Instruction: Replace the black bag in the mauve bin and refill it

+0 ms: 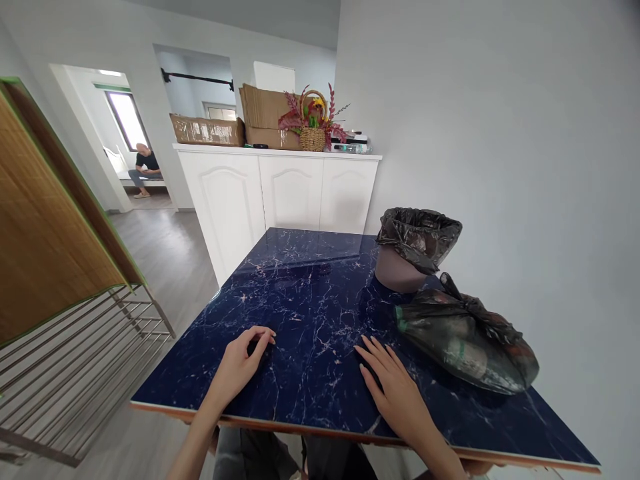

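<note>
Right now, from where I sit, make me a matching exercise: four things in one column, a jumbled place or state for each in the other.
1. Left hand
2. Bin
3. Filled bag
4. Wicker basket

A. Knotted, lying beside the bin
B. On the white cabinet
C. Loosely curled
D. Lined with black plastic

Pairs: 1-C, 2-D, 3-A, 4-B

Home interior, likely an apartment: a doorway (117, 140) opens on a room where a seated person (145, 167) is on a bed (153, 181) by a window (125, 120). Gray wood-look floor (175, 243), plain pale walls (490, 133), white paneled cabinet (293, 193) topped with cardboard boxes (207, 130) and a flower basket (313, 139). Blue marble-look worktop (300, 300), bin (400, 270) with black liner (417, 233) on it.
</note>
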{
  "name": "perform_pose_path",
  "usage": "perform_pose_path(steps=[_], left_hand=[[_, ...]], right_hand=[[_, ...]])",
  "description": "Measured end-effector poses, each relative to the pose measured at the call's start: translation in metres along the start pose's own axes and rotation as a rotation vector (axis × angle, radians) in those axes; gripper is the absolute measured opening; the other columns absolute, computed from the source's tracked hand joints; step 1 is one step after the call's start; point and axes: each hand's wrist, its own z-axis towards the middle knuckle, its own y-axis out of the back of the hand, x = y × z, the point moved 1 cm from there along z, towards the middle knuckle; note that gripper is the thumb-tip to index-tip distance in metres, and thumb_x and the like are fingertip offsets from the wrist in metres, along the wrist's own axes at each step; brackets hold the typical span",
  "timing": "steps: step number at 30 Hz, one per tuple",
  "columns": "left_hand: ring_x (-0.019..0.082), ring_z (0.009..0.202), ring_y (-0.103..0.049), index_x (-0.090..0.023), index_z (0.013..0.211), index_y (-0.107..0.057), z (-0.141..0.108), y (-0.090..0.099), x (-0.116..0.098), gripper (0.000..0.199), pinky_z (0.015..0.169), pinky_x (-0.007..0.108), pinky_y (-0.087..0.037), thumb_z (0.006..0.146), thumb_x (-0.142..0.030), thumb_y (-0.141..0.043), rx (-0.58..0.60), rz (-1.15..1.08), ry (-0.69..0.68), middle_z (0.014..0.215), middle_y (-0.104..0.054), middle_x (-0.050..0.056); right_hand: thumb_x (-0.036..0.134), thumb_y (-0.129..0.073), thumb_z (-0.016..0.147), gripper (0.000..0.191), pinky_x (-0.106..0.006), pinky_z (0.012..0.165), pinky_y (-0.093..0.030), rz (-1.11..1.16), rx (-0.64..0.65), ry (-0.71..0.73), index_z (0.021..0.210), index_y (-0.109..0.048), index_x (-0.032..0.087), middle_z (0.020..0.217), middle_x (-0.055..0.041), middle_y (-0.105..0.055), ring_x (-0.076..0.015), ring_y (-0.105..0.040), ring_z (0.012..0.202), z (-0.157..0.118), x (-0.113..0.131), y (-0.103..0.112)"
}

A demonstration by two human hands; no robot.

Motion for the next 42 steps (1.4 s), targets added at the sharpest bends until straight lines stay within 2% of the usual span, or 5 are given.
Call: perform_pose_path(steps=[10, 22, 32, 37, 42], left_hand=[[0.025, 0.094, -0.075, -0.026, 0.098, -0.077, -0.001, 0.001, -0.002, 0.047, 0.075, 0.03, -0.054, 0.103, -0.064, -0.048, 0.008, 0.003, 0.009, 0.107, -0.082, 0.006], [0.026, 0.097, -0.075, -0.026, 0.099, -0.077, 0.004, -0.002, 0.007, 0.047, 0.09, 0.035, -0.057, 0.102, -0.065, -0.05, 0.0, 0.021, -0.011, 0.108, -0.083, 0.005], [0.027, 0.1, -0.076, -0.027, 0.1, -0.077, 0.005, -0.003, 0.011, 0.047, 0.094, 0.036, -0.057, 0.101, -0.066, -0.051, 0.0, 0.009, -0.028, 0.106, -0.083, 0.005], [0.026, 0.093, -0.076, -0.027, 0.102, -0.078, 0.004, -0.001, 0.01, 0.048, 0.086, 0.035, -0.058, 0.101, -0.067, -0.051, 0.004, 0.012, -0.026, 0.107, -0.083, 0.005], [0.026, 0.091, -0.076, -0.027, 0.102, -0.077, 0.003, -0.001, 0.009, 0.047, 0.085, 0.035, -0.058, 0.102, -0.065, -0.05, 0.015, 0.013, -0.025, 0.105, -0.083, 0.004]], right_hand=[[0.055, -0.035, 0.116, 0.055, -0.063, 0.136, -0.029, 0.021, 0.004, -0.02, 0.164, -0.051, 0.035, 0.176, 0.003, -0.037, -0.0303, -0.028, 0.166, -0.003, 0.001, 0.002], [0.045, -0.042, 0.114, 0.049, -0.053, 0.129, -0.045, 0.089, -0.149, 0.055, 0.158, -0.057, 0.031, 0.172, -0.0044, -0.046, -0.0295, -0.043, 0.16, -0.012, -0.006, 0.017], [0.047, -0.045, 0.101, 0.045, -0.06, 0.118, -0.048, -0.086, -0.808, -0.175, 0.129, -0.069, 0.021, 0.136, -0.0171, -0.072, -0.0385, -0.065, 0.133, -0.024, -0.12, 0.133], [0.061, -0.046, 0.092, 0.056, -0.061, 0.12, -0.044, -0.103, -0.784, -0.329, 0.118, -0.073, 0.019, 0.13, -0.0203, -0.075, -0.0425, -0.064, 0.133, -0.013, -0.183, 0.155], [0.072, -0.045, 0.092, 0.064, -0.063, 0.114, -0.049, 0.009, -0.632, -0.409, 0.113, -0.079, 0.022, 0.131, -0.0196, -0.076, -0.0443, -0.068, 0.129, -0.004, -0.206, 0.148]])
